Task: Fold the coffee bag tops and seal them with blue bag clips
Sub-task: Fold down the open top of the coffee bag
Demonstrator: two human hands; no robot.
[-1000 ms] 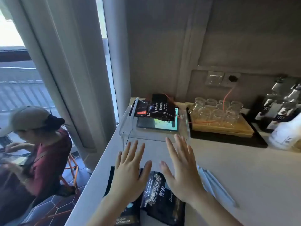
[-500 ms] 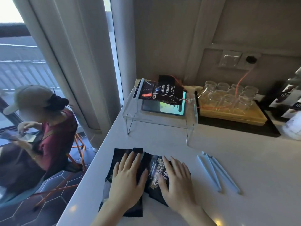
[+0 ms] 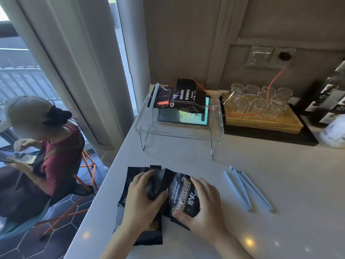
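Observation:
Two black coffee bags lie on the white counter in front of me. The upper bag [image 3: 179, 193], printed "Blue Mountain", lies across the lower bag [image 3: 130, 187]. My left hand [image 3: 143, 199] grips the upper bag's left side, thumb on its face. My right hand [image 3: 201, 206] holds its right and lower edge. To the right, two or three pale blue bag clips [image 3: 246, 189] lie side by side on the counter. Two more coffee bags [image 3: 183, 98] rest on a clear stand at the back; a blue clip [image 3: 155, 97] is on the left one.
A clear acrylic stand [image 3: 179, 131] holds a lit tablet [image 3: 186, 116]. A wooden tray [image 3: 261, 122] with several glasses and an orange cable sits behind. Bottles [image 3: 332, 101] stand at the right. The counter's left edge drops to a tiled floor where a seated person [image 3: 46, 146] is.
My hands came down from above the counter onto the bags and closed on the upper bag. The view tilted downward, bringing bags and clips fully into sight.

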